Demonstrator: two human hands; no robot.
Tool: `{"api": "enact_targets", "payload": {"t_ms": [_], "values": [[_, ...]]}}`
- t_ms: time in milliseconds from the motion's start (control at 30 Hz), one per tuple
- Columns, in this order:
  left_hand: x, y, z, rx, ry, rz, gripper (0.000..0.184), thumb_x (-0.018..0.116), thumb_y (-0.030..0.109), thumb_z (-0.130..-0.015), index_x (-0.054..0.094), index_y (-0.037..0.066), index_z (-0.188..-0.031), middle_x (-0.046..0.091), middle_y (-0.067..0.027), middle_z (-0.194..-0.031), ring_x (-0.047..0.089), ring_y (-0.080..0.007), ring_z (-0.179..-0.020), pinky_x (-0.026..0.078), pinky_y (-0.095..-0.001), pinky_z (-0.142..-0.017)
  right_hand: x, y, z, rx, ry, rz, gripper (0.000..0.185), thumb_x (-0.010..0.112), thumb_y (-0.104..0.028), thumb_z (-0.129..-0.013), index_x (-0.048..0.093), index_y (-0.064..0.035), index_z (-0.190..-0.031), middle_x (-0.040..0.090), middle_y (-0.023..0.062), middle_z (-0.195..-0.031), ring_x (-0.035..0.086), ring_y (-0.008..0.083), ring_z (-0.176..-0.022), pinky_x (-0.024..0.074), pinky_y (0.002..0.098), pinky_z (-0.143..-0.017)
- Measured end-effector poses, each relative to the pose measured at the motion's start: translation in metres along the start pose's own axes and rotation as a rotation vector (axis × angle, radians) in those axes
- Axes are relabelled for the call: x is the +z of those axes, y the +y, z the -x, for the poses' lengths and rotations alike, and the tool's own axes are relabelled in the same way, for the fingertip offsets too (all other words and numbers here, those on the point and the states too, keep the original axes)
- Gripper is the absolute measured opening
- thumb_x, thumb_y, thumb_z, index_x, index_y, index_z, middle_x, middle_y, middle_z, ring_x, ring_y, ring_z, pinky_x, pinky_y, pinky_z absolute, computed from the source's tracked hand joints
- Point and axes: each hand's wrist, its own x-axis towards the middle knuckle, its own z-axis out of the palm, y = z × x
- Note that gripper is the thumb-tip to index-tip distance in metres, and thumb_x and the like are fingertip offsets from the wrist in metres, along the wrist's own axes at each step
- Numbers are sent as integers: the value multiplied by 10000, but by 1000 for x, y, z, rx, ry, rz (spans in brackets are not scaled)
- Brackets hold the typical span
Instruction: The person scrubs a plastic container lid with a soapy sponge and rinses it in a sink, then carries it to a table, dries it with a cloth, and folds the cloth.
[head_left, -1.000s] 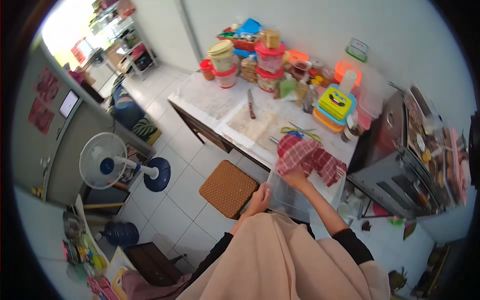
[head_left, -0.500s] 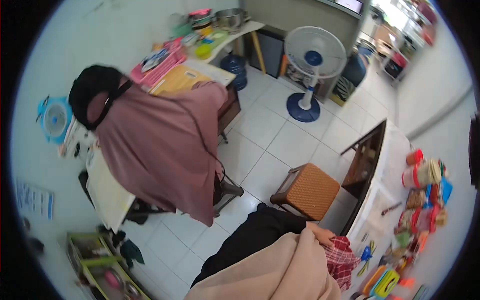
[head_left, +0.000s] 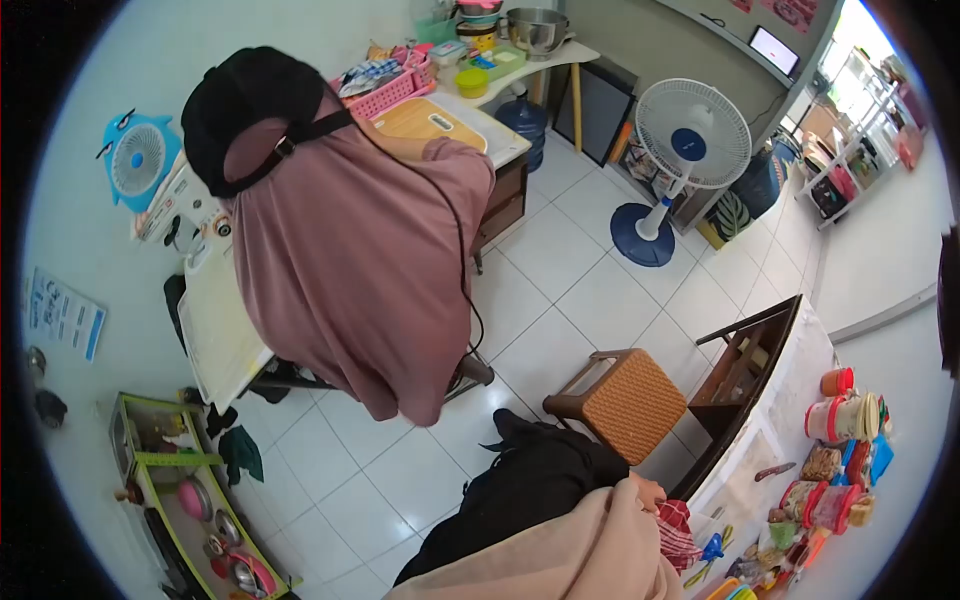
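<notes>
My left hand (head_left: 648, 492) is at the near edge of the table, its fingers curled on the end of a red-and-white checked cloth (head_left: 678, 535). The beige fabric of my clothing covers part of that hand and of the cloth. My right hand is out of sight. Just beyond the cloth on the white-covered table lie a blue item (head_left: 713, 547) and yellow-green scissors (head_left: 697, 574). A knife (head_left: 774, 471) rests farther along the tabletop.
A brown woven stool (head_left: 635, 405) stands beside the table. Lidded tubs (head_left: 835, 508) line the wall side. Another person (head_left: 350, 270) in a mauve covering and black cap works at a desk on the left. A standing fan (head_left: 690, 140) is beyond, and a green-edged rack (head_left: 205, 510) lower left.
The view has swung left from the table toward the other person. My left hand has come to the checked cloth, and my right hand has gone out of sight.
</notes>
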Motion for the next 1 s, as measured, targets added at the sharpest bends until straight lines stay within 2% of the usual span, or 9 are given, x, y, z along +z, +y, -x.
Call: {"api": "enact_targets", "payload": {"t_ms": [133,367,500,533,600,733,767,833,1000], "values": [[7,17,8,-164,22,63,609,682,411,-702,524,-22,-1101,585,-251,-1057,565,-365,-1001,445,-429,-828,-2,1,8,43,23,5,143,538,-123,-758,611,-48,-855,593,187,-872,545,380,-842,414,453,-744],[14,-16,-13,-65,-38,24,544,710,339,-664,548,52,-1097,618,-200,-1030,588,-322,-973,450,-398,-829,-8,4,27,134,58,21,134,541,-111,-749,612,-42,-840,594,188,-854,548,381,-824,417,448,-728],[12,-7,-1,225,133,173,513,741,322,-633,586,31,-1026,640,-181,-945,614,-313,-900,469,-390,-770,-16,10,41,171,94,29,129,543,-104,-743,612,-39,-831,595,188,-843,549,381,-814,418,446,-720],[11,0,0,254,89,169,513,741,322,-633,586,31,-1026,640,-181,-945,614,-313,-900,469,-390,-770,-18,10,48,194,112,37,128,543,-102,-742,612,-38,-829,595,189,-841,550,381,-811,419,446,-718],[7,4,7,29,121,86,542,731,398,-650,586,6,-995,639,-185,-902,621,-301,-864,478,-378,-725,-21,10,59,246,151,34,126,544,-99,-739,612,-36,-824,595,189,-836,550,382,-806,419,444,-713],[2,18,18,-60,120,66,599,676,551,-693,590,0,-913,635,-198,-885,616,-323,-853,476,-381,-730,-25,12,90,359,231,40,121,546,-92,-733,613,-33,-815,596,189,-825,552,382,-796,421,442,-705],[0,26,21,-67,96,65,599,676,551,-693,590,0,-913,635,-198,-885,616,-323,-853,476,-381,-730,-25,12,100,396,256,45,120,546,-90,-732,613,-32,-813,596,190,-823,552,382,-793,421,442,-702],[-4,38,24,-233,122,251,536,571,527,-803,578,-1,-895,629,-198,-855,608,-324,-811,465,-401,-704,-27,12,121,472,314,59,117,547,-86,-729,613,-30,-808,596,190,-817,553,382,-788,422,440,-698],[6,14,16,-159,184,146,468,467,468,-890,558,9,-910,618,-198,-842,592,-349,-781,453,-419,-684,-29,1,197,718,490,104,111,549,-78,-722,613,-25,-797,597,191,-804,554,382,-775,424,437,-687]]}}
